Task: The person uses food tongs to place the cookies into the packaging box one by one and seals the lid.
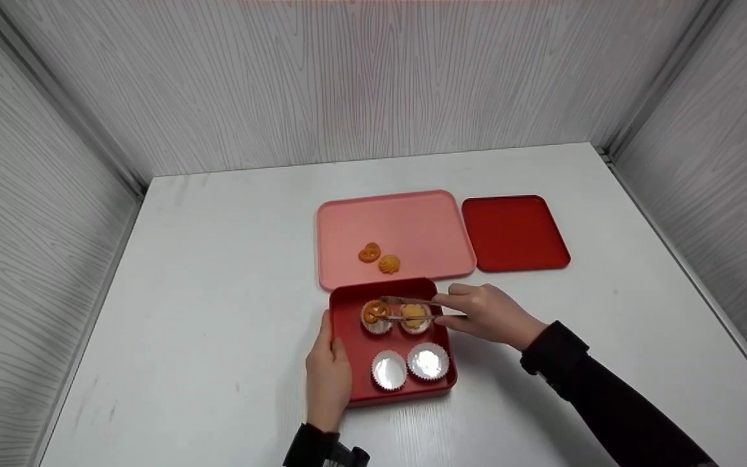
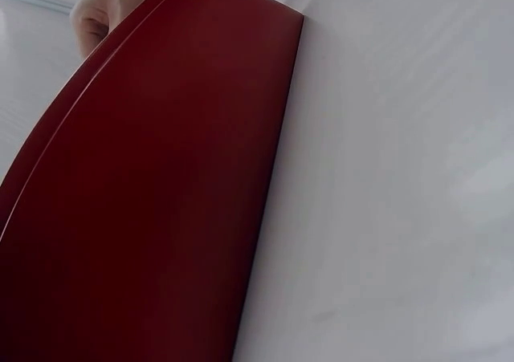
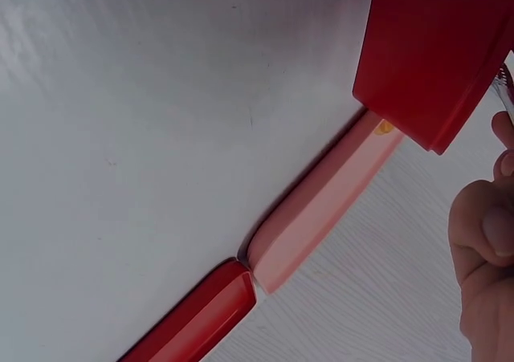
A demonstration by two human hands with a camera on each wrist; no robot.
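A deep red box (image 1: 364, 353) stands at the front, holding several white cupcake liners. My left hand (image 1: 329, 379) grips its left wall; that wall's outside fills much of the left wrist view. My right hand (image 1: 487, 314) reaches over the box's right side and holds slim metal tongs (image 1: 422, 317). The tongs' tips are at a pretzel-shaped cookie (image 1: 375, 312) over the back left liner (image 1: 379, 327). A yellowish cookie (image 1: 414, 314) lies in the back right liner, partly covered by the tongs. Both front liners, left (image 1: 389, 370) and right (image 1: 428, 361), hold nothing.
Behind the box lies a pink tray (image 1: 399, 224) with a pretzel-shaped cookie (image 1: 369, 252) and a swirled cookie (image 1: 389, 264) near its front edge. A flat red tray (image 1: 515, 233) adjoins it on the right. Pale panels (image 1: 360, 84) enclose the white table at the back and sides.
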